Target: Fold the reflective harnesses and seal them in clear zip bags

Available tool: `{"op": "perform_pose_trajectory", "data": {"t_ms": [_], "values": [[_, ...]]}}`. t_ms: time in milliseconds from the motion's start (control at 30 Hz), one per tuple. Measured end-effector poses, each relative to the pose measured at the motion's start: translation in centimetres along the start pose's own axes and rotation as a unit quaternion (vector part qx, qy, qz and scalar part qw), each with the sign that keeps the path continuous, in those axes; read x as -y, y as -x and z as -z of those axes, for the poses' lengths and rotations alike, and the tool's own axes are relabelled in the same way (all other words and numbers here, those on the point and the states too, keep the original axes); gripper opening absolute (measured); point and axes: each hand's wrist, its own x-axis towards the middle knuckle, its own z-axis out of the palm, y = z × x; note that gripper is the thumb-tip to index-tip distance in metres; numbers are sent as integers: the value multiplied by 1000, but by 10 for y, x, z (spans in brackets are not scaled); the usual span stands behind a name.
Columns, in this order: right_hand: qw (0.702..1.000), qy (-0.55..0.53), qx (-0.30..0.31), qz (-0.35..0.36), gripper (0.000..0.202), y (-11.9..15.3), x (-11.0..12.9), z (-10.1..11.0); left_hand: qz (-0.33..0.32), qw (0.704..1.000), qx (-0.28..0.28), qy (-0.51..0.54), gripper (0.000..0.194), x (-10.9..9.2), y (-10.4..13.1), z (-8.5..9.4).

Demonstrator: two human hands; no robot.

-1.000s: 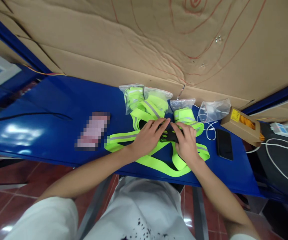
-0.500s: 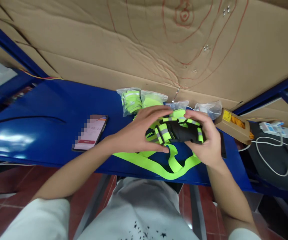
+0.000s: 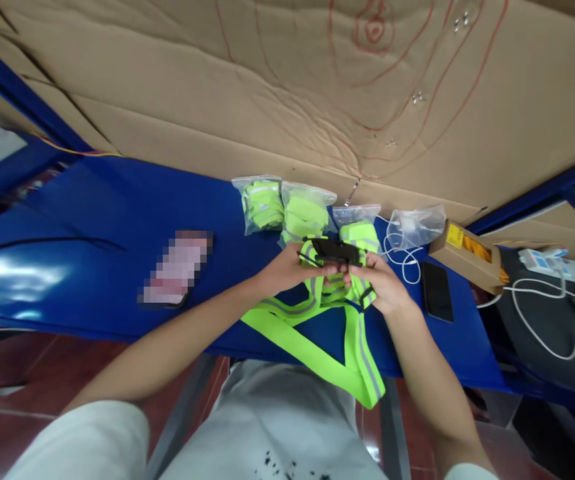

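Observation:
Both hands hold a neon yellow-green reflective strap vest [image 3: 312, 350] with grey stripes and black fittings, just above the blue table. My left hand [image 3: 286, 270] grips its left side, the thumb lying along a black piece at the top. On the other side my right hand [image 3: 386, 283] pinches the bundled straps beneath that black piece; some fingertips are hidden by the material. Loose loops hang down toward the table's front edge. Close behind the hands lies a clear zip bag [image 3: 360, 230] with folded neon material inside.
Two more zip bags of neon straps [image 3: 262, 205] [image 3: 307, 212] lie against the cardboard wall [image 3: 177, 113]. At right are a black phone [image 3: 436, 291], a white cable [image 3: 403, 263], a clear bag [image 3: 417, 225] and a cardboard box [image 3: 467, 252]. A lit phone [image 3: 180, 267] lies left.
My hands have drawn closer together and closed on the vest, gathering the straps. A strap loop now hangs lower at the front. The black phone and cable at right have come into fuller view.

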Motion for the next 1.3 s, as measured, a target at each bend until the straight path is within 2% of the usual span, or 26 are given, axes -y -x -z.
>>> {"op": "perform_pose_trajectory", "data": {"t_ms": [133, 200, 267, 333, 433, 500, 533, 567, 667, 733, 800, 900, 1000, 1067, 1133, 1200, 1233, 1300], "values": [[999, -31, -40, 2, 44, 4, -1, -4, -8, 998, 33, -59, 42, 9, -2, 4], [998, -11, -57, 38, 42, 5, -6, -8, -21, 994, 26, -104, 39, 12, -2, 7], [989, 52, -96, 99, 28, 5, -14, -11, -44, 990, 12, -131, 44, 14, -2, 7], [964, 156, -134, 168, 17, 3, -24, -12, -70, 989, -1, -131, 57, 16, 0, 4], [892, 327, -151, 272, 23, -1, -33, -13, -73, 991, -12, -111, 63, 21, 3, -4], [848, 399, -136, 322, 31, -2, -31, -11, -65, 992, -35, -102, 60, 25, 5, -7], [843, 413, -112, 327, 34, -1, -27, -8, -65, 992, -47, -99, 59, 27, 5, -7], [853, 410, -73, 314, 38, 0, -22, -5, -68, 991, -58, -97, 58, 28, 5, -6], [923, 313, 99, 203, 59, 7, 2, 4, -89, 989, -72, -90, 53, 24, 4, -2], [948, 239, 146, 150, 65, 13, 22, 6, -104, 988, -76, -84, 45, 13, 1, -2], [955, 231, 102, 156, 53, 18, 43, 0, -117, 988, -69, -79, 40, -3, -5, -9], [933, 265, -5, 245, 30, 27, 73, -19, -116, 993, -23, -28, 43, -32, -13, -26], [898, 264, -66, 346, 27, 41, 96, -38, -66, 990, 81, 92, 53, -50, -10, -45], [883, 273, -95, 370, 27, 50, 104, -47, -18, 968, 169, 183, 58, -54, -2, -54], [879, 283, -108, 370, 27, 53, 105, -48, 24, 937, 230, 262, 59, -52, 8, -59], [874, 288, -116, 373, 27, 50, 101, -42, 54, 920, 238, 307, 57, -48, 14, -61], [868, 291, -122, 382, 26, 47, 98, -38, 64, 923, 217, 311, 55, -45, 16, -62], [850, 307, -141, 405, 26, 40, 91, -29, 73, 946, 135, 286, 48, -38, 16, -61]]}}
